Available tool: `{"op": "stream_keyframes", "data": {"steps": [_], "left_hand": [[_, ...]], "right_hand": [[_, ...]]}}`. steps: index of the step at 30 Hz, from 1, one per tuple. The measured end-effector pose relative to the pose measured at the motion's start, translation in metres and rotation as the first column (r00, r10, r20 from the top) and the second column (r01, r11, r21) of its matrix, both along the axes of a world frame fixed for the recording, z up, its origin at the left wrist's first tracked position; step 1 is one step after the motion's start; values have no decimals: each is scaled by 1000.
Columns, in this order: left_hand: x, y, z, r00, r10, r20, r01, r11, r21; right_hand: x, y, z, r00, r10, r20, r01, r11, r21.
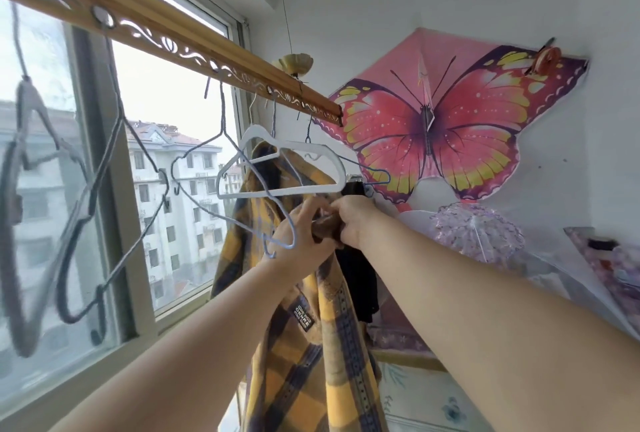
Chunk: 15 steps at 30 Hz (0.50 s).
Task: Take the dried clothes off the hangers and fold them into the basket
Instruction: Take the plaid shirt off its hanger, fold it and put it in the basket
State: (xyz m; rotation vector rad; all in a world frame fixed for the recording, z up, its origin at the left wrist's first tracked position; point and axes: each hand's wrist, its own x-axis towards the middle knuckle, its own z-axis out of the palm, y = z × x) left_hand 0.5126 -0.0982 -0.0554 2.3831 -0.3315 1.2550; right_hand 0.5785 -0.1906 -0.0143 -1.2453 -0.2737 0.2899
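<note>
A yellow and navy plaid shirt (311, 345) hangs from the wooden drying rail (180, 40), behind a white hanger (287, 168). A black garment (356, 275) hangs just to its right. Both my hands are raised to the shirt's front. My left hand (301, 234) grips the plaid fabric, and a thin blue wire hanger (277, 220) crosses in front of it. My right hand (356, 220) pinches the cloth beside a brown piece (327, 225) held between the two hands. No basket is in view.
Several bare wire hangers (104, 189) dangle from the rail on the left, in front of the window (166, 140). A pink butterfly kite (436, 123) is on the wall to the right, above a clear umbrella (478, 234) and wrapped items.
</note>
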Motion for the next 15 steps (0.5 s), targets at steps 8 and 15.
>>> {"op": "stream_keyframes", "data": {"steps": [8, 15], "left_hand": [[-17, -11, 15, 988, 65, -140, -96, 969, -229], [-11, -19, 22, 992, -65, 111, 84, 982, -169]], "right_hand": [[-16, -7, -18, 989, 36, 147, 2, 968, -252], [-14, 4, -26, 966, -80, 245, 145, 955, -260]]}}
